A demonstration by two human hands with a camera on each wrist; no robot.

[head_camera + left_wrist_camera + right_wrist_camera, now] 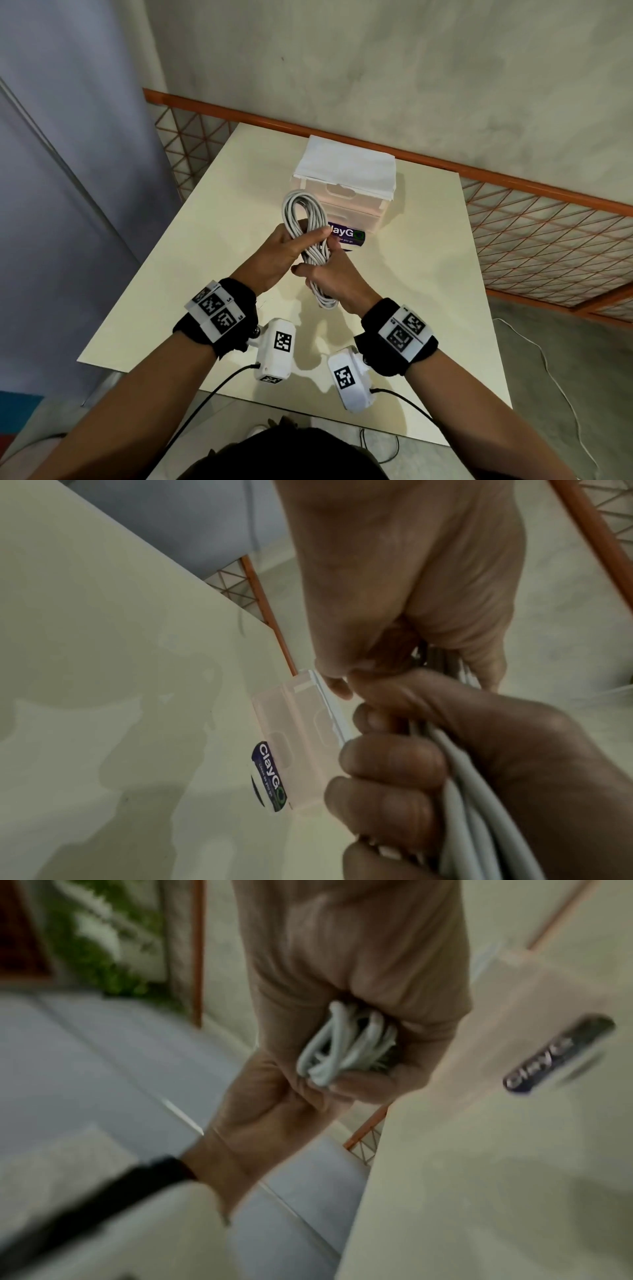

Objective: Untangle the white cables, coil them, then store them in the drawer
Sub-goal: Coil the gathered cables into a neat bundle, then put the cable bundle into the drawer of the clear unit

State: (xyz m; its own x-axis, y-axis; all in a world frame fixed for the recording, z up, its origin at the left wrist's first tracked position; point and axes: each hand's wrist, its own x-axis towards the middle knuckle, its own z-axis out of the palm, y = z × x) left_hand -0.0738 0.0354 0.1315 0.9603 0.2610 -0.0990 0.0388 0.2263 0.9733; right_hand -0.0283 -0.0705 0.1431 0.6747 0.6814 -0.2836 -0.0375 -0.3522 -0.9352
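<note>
A bundle of white cable [303,219] is coiled into a long loop and held above the cream table [191,274]. My left hand [291,250] grips the coil at its middle, thumb across the strands. My right hand [327,277] is curled round the lower part, and the bottom loop [325,301] hangs below it. In the left wrist view my right hand's fingers [394,764] wrap the strands [479,804]. The right wrist view is blurred and shows looped cable ends [342,1047] between both hands. The translucent drawer unit [356,209] stands just beyond the hands, its drawers seemingly shut.
A folded white cloth [346,164] lies on top of the drawer unit. A dark ClayGo sticker [347,236] sits on the table in front of it. An orange mesh railing [548,240] runs behind and right of the table. A thin white cord [548,359] trails on the floor.
</note>
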